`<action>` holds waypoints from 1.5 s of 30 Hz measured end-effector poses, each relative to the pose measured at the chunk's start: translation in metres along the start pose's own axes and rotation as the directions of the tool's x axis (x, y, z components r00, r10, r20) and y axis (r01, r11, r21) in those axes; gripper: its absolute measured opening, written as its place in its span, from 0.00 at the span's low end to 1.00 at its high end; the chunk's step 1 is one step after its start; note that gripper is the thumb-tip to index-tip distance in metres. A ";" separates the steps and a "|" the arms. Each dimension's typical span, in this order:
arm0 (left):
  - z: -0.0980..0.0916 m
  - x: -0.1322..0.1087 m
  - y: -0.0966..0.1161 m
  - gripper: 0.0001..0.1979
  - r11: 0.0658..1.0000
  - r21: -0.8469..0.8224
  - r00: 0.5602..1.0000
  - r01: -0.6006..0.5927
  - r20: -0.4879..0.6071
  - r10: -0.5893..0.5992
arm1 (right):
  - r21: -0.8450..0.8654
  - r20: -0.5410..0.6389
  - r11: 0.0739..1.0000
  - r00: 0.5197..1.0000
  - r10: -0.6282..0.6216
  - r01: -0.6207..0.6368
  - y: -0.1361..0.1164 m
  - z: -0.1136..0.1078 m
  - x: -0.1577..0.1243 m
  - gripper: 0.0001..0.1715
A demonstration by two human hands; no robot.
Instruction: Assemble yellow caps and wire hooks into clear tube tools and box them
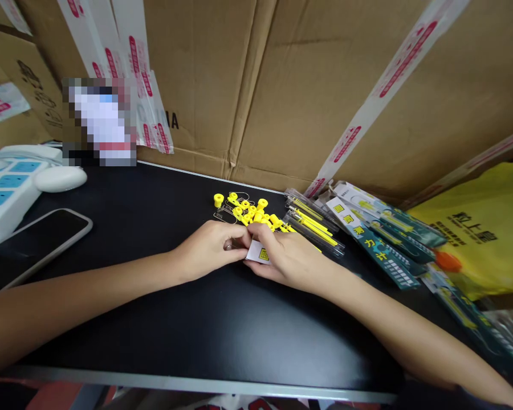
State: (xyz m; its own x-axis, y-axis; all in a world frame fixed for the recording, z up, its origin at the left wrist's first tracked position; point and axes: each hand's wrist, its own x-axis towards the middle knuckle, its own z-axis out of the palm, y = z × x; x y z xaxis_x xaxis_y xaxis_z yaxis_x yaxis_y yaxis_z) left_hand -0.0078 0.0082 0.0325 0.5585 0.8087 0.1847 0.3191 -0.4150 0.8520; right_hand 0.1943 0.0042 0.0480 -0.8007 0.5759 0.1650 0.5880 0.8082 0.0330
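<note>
My left hand [211, 246] and my right hand [284, 259] meet at the middle of a black table [154, 319]. Together they pinch a small white card with a yellow mark [259, 253]. The fingers of my left hand are curled at the card's left edge, near a small metal ring I can barely make out. My right hand's fingers close over the card's top. Just behind the hands lies a pile of small yellow plastic pieces and wire clips [248, 210].
Clear packs with yellow sticks [314, 225] and printed green card packs [380, 242] lie to the right. A yellow bag [483, 228] sits far right. A phone [47, 233], a white mouse [60, 177] and a calculator [0, 193] lie at left. Cardboard boxes [282, 85] wall the back.
</note>
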 end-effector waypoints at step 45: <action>0.008 0.005 -0.005 0.10 0.815 -0.577 0.917 0.050 -0.296 -0.266 | 0.167 -0.162 0.971 0.966 0.201 -0.173 0.003 -0.005 0.003 0.25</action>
State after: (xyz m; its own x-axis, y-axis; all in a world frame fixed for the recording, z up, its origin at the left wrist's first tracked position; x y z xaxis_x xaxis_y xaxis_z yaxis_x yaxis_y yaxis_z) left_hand -0.0010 0.0110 0.0252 0.2008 0.9756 0.0882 -0.1540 -0.0575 0.9864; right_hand 0.1947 0.0076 0.0537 -0.6373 0.6985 0.3256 0.6904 0.7052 -0.1616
